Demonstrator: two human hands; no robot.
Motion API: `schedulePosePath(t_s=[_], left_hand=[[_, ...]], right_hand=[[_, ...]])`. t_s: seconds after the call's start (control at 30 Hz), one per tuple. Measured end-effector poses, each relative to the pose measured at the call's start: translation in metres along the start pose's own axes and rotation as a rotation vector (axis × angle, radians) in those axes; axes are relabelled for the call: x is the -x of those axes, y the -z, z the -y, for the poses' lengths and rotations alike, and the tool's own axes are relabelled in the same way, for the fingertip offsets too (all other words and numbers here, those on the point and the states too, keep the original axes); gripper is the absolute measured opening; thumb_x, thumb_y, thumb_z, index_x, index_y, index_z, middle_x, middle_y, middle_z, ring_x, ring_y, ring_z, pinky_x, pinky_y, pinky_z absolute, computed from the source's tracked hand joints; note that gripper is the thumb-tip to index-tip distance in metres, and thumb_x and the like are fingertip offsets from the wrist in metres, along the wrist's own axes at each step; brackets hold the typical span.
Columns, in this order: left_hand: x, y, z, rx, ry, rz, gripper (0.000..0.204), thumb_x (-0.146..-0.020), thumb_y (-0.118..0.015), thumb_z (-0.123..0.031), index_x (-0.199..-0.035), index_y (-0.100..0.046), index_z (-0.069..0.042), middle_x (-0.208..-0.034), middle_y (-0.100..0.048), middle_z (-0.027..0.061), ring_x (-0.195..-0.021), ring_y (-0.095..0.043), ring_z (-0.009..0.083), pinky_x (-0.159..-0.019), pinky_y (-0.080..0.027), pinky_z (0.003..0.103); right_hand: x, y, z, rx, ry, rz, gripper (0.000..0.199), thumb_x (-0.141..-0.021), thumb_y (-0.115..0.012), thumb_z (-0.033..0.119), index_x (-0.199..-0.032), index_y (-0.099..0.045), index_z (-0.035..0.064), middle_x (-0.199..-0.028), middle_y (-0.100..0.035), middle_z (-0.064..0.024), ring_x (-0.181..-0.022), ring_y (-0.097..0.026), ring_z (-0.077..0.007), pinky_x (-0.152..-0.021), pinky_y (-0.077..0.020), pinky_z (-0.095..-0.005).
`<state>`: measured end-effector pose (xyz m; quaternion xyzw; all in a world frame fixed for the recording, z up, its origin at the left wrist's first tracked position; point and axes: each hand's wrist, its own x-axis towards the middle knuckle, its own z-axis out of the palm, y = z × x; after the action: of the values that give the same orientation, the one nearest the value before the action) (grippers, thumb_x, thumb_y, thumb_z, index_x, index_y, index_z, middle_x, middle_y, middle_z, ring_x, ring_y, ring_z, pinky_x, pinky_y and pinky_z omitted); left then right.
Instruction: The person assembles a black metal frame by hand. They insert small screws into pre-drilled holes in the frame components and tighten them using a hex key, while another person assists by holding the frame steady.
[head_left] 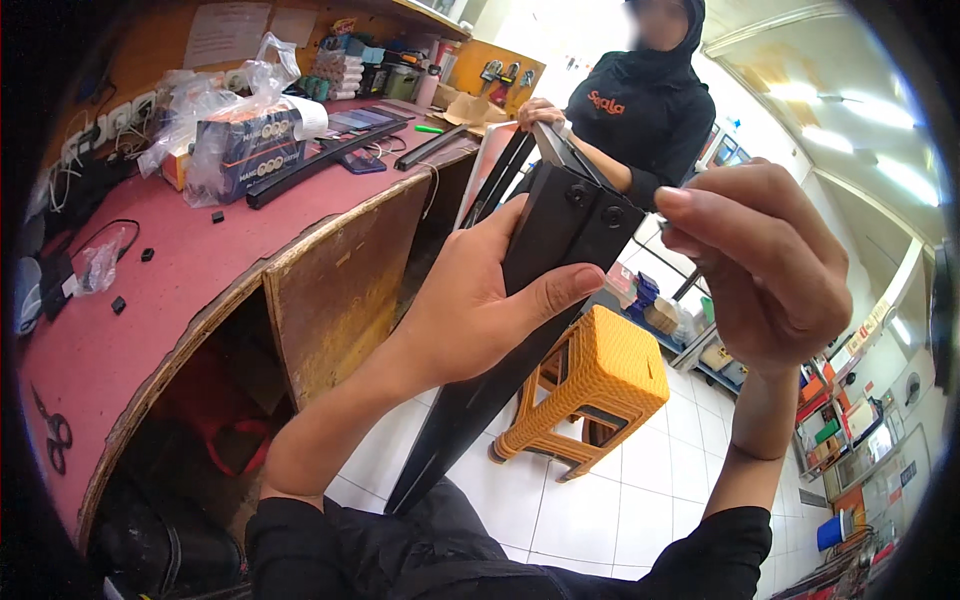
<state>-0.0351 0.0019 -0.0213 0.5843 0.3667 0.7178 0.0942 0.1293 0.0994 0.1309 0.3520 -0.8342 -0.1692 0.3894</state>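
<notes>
A long black frame (pixel 468 408) slants up from my lap, its corner end at chest height with two round dark fittings on it. My left hand (pixel 440 305) wraps around it just below that corner, thumb across the near face. Close to the corner's right side, my right hand (pixel 765 265) is pinched, thumb and finger together; what is between the fingertips is too small to make out. Across from me stands a person in a black top (pixel 640 100), whose hand (pixel 540 114) rests on the frame's far part.
To the left, a red-topped workbench (pixel 200 270) with a worn edge carries a box (pixel 250 150), black bars (pixel 320 162), a phone (pixel 362 160), small black pieces (pixel 118 304) and scissors (pixel 54 432). A yellow stool (pixel 610 355) stands on the tiled floor beyond the frame.
</notes>
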Motion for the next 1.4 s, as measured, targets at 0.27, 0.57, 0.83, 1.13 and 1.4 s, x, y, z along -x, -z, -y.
schedulePosePath(t_s=[0.27, 0.57, 0.83, 1.13, 1.4], left_hand=[[0.000, -0.003, 0.004, 0.037, -0.025, -0.046, 0.054, -0.095, -0.078, -0.040, -0.123, -0.061, 0.003, -0.102, -0.074, 0.0118, -0.091, -0.071, 0.0156, -0.080, -0.058, 0.031], [0.000, 0.001, 0.007, -0.052, -0.128, -0.122, 0.056, -0.095, -0.077, -0.044, -0.120, -0.064, 0.004, -0.099, -0.076, 0.0124, -0.090, -0.072, 0.0156, -0.081, -0.056, 0.030], [0.003, 0.002, 0.004, 0.031, -0.026, -0.017, 0.052, -0.098, -0.072, -0.035, -0.130, -0.054, 0.002, -0.108, -0.069, 0.0093, -0.091, -0.071, 0.0137, -0.075, -0.064, 0.030], [0.004, 0.000, 0.002, 0.070, -0.015, -0.026, 0.053, -0.097, -0.074, -0.037, -0.127, -0.055, 0.001, -0.103, -0.069, 0.0088, -0.086, -0.071, 0.0135, -0.074, -0.063, 0.030], [0.004, 0.000, 0.002, 0.043, 0.019, -0.024, 0.055, -0.096, -0.075, -0.040, -0.126, -0.055, 0.001, -0.101, -0.069, 0.0088, -0.086, -0.072, 0.0142, -0.074, -0.063, 0.030]], right_hand=[[-0.004, -0.012, -0.013, -0.086, 0.060, 0.006, 0.025, -0.086, -0.071, -0.016, -0.110, -0.070, -0.0091, -0.095, -0.073, -0.0199, -0.082, -0.071, -0.0194, -0.068, -0.0570, -0.0251], [-0.001, -0.024, 0.011, 0.234, 0.202, 0.061, 0.027, -0.082, -0.077, -0.007, -0.107, -0.073, 0.0044, -0.093, -0.073, -0.0135, -0.076, -0.073, -0.0260, -0.068, -0.0584, -0.0349], [0.001, -0.029, 0.013, 0.060, -0.052, -0.044, 0.020, -0.087, -0.080, 0.000, -0.100, -0.065, 0.0019, -0.087, -0.074, -0.0155, -0.073, -0.073, -0.0247, -0.065, -0.0565, -0.0312], [0.002, -0.020, 0.007, -0.033, -0.074, -0.024, 0.013, -0.094, -0.072, 0.001, -0.102, -0.062, -0.0017, -0.091, -0.073, -0.0155, -0.079, -0.069, -0.0188, -0.069, -0.0538, -0.0303], [-0.006, -0.020, -0.002, -0.188, -0.245, -0.080, 0.012, -0.097, -0.068, 0.001, -0.105, -0.062, -0.0036, -0.099, -0.072, -0.0180, -0.087, -0.068, -0.0188, -0.077, -0.0522, -0.0268]])
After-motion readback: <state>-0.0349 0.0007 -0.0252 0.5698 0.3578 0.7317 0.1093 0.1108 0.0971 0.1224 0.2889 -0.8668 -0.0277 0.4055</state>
